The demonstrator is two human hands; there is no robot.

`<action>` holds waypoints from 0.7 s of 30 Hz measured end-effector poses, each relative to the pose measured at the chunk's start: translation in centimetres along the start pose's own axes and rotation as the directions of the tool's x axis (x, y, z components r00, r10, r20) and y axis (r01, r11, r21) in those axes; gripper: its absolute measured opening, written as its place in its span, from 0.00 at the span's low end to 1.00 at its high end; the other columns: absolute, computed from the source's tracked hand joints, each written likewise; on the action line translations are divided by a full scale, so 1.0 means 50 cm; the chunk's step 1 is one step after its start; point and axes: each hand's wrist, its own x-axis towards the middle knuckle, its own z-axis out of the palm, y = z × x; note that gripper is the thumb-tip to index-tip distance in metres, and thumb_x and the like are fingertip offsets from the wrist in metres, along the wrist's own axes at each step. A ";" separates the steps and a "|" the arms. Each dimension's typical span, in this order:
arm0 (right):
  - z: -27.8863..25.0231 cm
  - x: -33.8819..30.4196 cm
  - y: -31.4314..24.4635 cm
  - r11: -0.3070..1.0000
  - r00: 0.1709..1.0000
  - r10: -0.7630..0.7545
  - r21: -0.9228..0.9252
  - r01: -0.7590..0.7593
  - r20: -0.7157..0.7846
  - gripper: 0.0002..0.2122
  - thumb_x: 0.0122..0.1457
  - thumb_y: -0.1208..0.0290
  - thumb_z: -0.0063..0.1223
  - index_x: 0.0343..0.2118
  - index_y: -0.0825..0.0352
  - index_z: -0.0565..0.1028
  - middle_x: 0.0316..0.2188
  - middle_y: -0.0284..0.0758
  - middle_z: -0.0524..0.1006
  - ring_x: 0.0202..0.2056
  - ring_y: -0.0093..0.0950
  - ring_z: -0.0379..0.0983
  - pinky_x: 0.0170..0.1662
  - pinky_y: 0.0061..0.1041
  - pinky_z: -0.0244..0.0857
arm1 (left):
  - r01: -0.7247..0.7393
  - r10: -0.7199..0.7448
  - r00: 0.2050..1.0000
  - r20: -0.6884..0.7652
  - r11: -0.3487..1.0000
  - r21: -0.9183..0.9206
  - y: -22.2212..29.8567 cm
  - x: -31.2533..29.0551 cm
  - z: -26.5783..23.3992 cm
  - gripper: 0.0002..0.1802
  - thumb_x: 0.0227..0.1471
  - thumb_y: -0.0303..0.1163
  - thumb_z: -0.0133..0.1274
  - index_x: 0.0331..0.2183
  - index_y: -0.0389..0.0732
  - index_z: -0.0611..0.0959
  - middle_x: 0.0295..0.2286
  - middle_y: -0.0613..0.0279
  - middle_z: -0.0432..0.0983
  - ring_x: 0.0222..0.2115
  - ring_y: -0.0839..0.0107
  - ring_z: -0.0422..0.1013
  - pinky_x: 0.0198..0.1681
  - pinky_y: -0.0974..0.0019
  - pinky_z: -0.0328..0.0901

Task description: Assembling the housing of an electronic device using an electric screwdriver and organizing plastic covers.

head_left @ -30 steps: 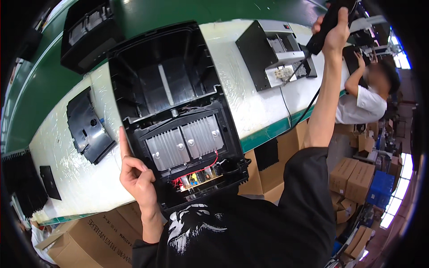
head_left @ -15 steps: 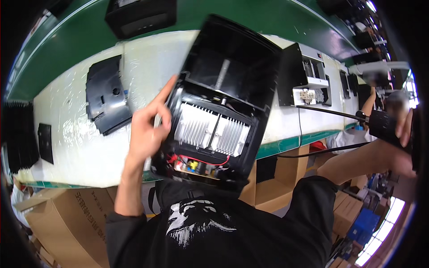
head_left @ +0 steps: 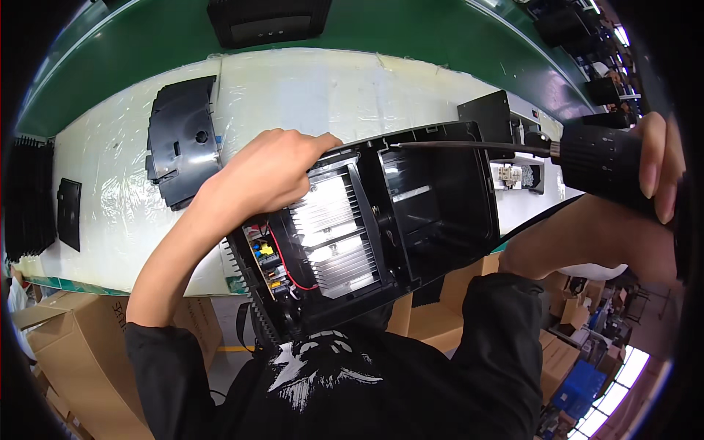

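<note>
A large open black plastic housing lies across the white bench edge, tilted toward me. Inside it sit a finned silver heat sink and a circuit board with red wires. My left hand grips the housing's upper left edge, fingers curled over the rim. My right hand holds a black electric screwdriver; its long thin bit reaches left into the top of the housing.
A curved black cover part lies on the white plastic-wrapped bench. Another black unit sits on the green conveyor behind. A black bracket with white parts stands right. Flat black pieces lie left; cardboard boxes below.
The housing has been turned so its length now runs left to right. My left hand moved onto its upper rim. My right hand brought the screwdriver in, its bit now inside the housing.
</note>
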 end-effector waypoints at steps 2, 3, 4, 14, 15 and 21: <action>-0.037 -0.013 0.000 1.000 1.000 0.018 0.013 -0.018 0.004 0.33 0.51 0.35 0.34 0.39 0.69 0.65 0.22 0.36 0.66 0.16 0.26 0.62 0.17 0.25 0.59 | 0.026 -0.024 0.999 0.023 0.998 -0.064 -0.004 -0.001 -0.003 0.22 0.32 0.19 0.43 0.37 0.36 0.76 0.20 0.43 0.73 0.26 0.47 0.70 0.33 0.52 0.65; -0.043 -0.021 0.004 0.999 1.000 0.027 0.018 -0.027 0.001 0.33 0.51 0.35 0.34 0.38 0.69 0.66 0.21 0.35 0.65 0.16 0.25 0.61 0.18 0.25 0.59 | 0.030 -0.028 0.999 0.023 0.997 -0.067 -0.006 0.000 0.000 0.22 0.32 0.19 0.43 0.37 0.36 0.76 0.20 0.43 0.73 0.26 0.47 0.70 0.33 0.52 0.65; -0.008 -0.014 0.029 0.999 0.999 0.036 0.019 -0.036 -0.004 0.33 0.51 0.35 0.35 0.37 0.69 0.66 0.21 0.35 0.65 0.16 0.25 0.61 0.18 0.24 0.58 | 0.019 -0.018 1.000 0.019 0.998 -0.061 -0.006 0.000 0.001 0.23 0.31 0.19 0.43 0.37 0.36 0.75 0.20 0.43 0.73 0.25 0.47 0.70 0.33 0.52 0.65; 0.061 -0.046 0.127 0.992 0.992 0.121 0.040 -0.120 -0.028 0.35 0.46 0.32 0.37 0.40 0.66 0.62 0.20 0.32 0.63 0.17 0.22 0.60 0.21 0.23 0.58 | -0.015 0.015 1.000 -0.007 1.000 -0.020 -0.016 -0.001 0.010 0.23 0.30 0.19 0.42 0.37 0.34 0.75 0.19 0.44 0.73 0.24 0.47 0.70 0.31 0.53 0.65; 0.073 -0.054 0.132 0.991 0.992 0.128 0.041 -0.127 -0.020 0.41 0.43 0.28 0.33 0.48 0.63 0.56 0.21 0.33 0.65 0.17 0.23 0.61 0.21 0.25 0.60 | -0.012 0.012 1.000 -0.007 1.000 -0.021 -0.017 -0.001 0.010 0.23 0.30 0.19 0.42 0.37 0.34 0.75 0.19 0.44 0.73 0.24 0.47 0.70 0.31 0.53 0.65; 0.098 -0.082 0.156 0.981 0.979 0.187 0.072 -0.182 -0.076 0.47 0.39 0.23 0.28 0.55 0.60 0.53 0.22 0.35 0.66 0.16 0.25 0.63 0.20 0.27 0.63 | -0.043 0.043 0.998 -0.041 0.999 -0.013 -0.022 -0.007 0.015 0.22 0.31 0.20 0.42 0.36 0.32 0.73 0.19 0.44 0.72 0.23 0.47 0.70 0.29 0.53 0.65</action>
